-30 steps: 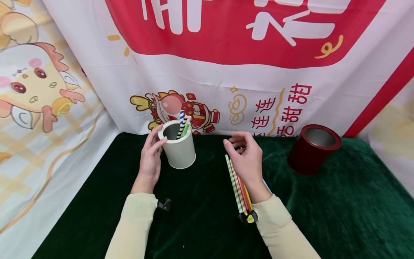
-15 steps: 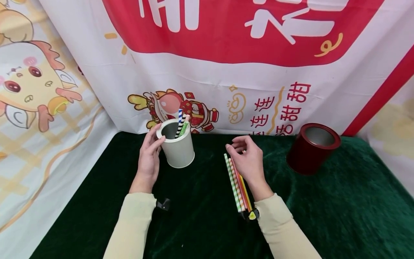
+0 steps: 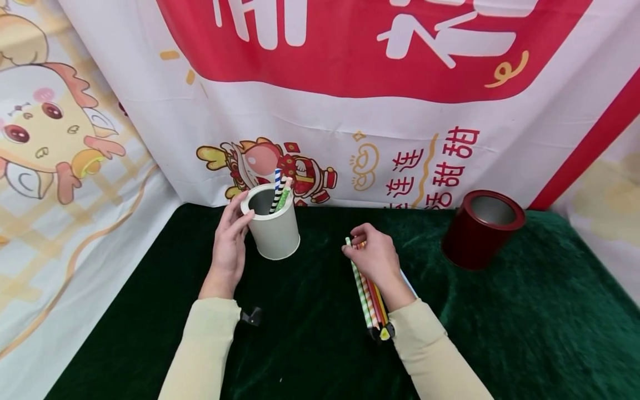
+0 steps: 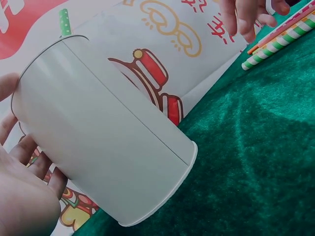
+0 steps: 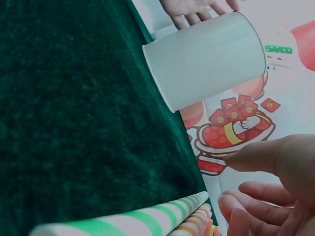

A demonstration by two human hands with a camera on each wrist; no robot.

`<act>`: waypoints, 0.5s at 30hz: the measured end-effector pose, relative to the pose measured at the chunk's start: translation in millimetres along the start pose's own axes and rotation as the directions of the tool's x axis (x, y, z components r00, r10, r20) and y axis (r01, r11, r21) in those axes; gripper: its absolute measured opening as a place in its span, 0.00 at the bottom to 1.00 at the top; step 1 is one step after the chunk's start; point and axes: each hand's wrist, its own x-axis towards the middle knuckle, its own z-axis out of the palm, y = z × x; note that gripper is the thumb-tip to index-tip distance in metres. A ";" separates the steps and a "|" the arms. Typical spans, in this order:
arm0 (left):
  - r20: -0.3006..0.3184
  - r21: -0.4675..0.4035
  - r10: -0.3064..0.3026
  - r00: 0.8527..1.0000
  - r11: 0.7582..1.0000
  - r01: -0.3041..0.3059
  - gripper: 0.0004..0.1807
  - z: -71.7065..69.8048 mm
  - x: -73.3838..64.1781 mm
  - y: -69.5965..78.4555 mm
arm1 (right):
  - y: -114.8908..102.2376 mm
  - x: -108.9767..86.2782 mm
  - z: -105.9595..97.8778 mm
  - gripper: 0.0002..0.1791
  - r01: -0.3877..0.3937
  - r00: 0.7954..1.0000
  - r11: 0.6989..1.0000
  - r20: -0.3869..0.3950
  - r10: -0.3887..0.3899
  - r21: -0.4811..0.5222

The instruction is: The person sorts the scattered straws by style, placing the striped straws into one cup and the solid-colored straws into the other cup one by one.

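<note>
A white can (image 3: 275, 233) stands upright with several straws (image 3: 280, 194) in it: one blue-striped, one black-striped, one green. My left hand (image 3: 230, 247) holds the can at its left side, thumb at the near rim and fingers round the far side. A row of straws (image 3: 366, 300), green-striped, orange-striped, pink and yellow, lies on the cloth. Over their far ends is my right hand (image 3: 375, 255), covering part of them. Its thumb and fingers (image 5: 261, 201) are bent but apart in the right wrist view, with nothing between them, close to the green-striped straw (image 5: 147, 219).
A dark red can (image 3: 482, 230) stands at the right on the dark green velvet cloth (image 3: 300, 333). Behind rises a white and red printed banner (image 3: 320, 122). A patterned cloth (image 3: 55, 166) hangs at the left.
My right hand has come down and slightly left toward the far ends of the straws. The left hand stays on the white can, which has hardly shifted in view.
</note>
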 end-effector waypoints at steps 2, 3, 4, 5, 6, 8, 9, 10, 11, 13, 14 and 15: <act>0.001 -0.003 -0.001 1.000 1.000 0.001 0.27 0.4 0.1 0.3 | 0.4 0.1 1.4 0.22 0.004 1.000 0.999 0.003 -0.004 -0.035; 0.000 -0.003 -0.002 1.000 1.000 0.002 0.26 0.6 0.2 0.4 | 0.7 0.0 2.3 0.22 0.013 1.000 0.998 0.002 -0.013 -0.057; -0.002 -0.002 -0.002 1.000 1.000 0.002 0.26 0.8 0.1 0.5 | 1.3 0.1 3.3 0.23 0.023 1.000 0.997 0.001 -0.023 -0.077; -0.003 -0.002 -0.003 1.000 1.000 0.003 0.26 1.0 0.1 0.6 | 1.9 0.1 4.3 0.23 0.037 0.999 0.995 -0.001 -0.037 -0.096; -0.004 -0.001 -0.004 1.000 1.000 0.004 0.26 1.2 -0.1 0.9 | 2.3 -0.1 5.1 0.23 0.050 0.999 0.992 -0.006 -0.051 -0.113; -0.005 0.003 -0.005 1.000 1.000 0.005 0.26 1.6 -0.2 0.7 | 3.3 -0.6 6.6 0.22 0.071 0.997 0.988 -0.017 -0.075 -0.140; -0.005 0.004 -0.005 1.000 1.000 0.005 0.26 1.7 -0.3 0.6 | 3.6 -0.9 7.0 0.22 0.078 0.996 0.986 -0.023 -0.082 -0.148; -0.005 0.006 -0.007 1.000 1.000 0.007 0.26 1.8 -0.5 0.6 | 3.9 -1.0 7.4 0.22 0.081 0.996 0.985 -0.024 -0.086 -0.153; -0.005 0.008 -0.007 1.000 1.000 0.007 0.26 1.8 -0.5 0.6 | 4.2 -1.1 7.7 0.21 0.083 0.996 0.984 -0.025 -0.088 -0.158; -0.008 0.010 -0.005 1.000 1.000 0.005 0.26 1.8 -0.9 0.8 | 4.3 -0.7 8.4 0.21 0.084 0.996 0.983 -0.023 -0.089 -0.164; -0.010 0.011 -0.004 1.000 1.000 0.004 0.27 1.6 -1.0 0.9 | 4.3 -0.3 8.8 0.20 0.085 0.996 0.983 -0.020 -0.089 -0.166; -0.013 0.012 -0.002 1.000 1.000 0.002 0.27 1.5 -1.0 1.0 | 4.3 0.2 9.1 0.20 0.086 0.996 0.982 -0.017 -0.090 -0.167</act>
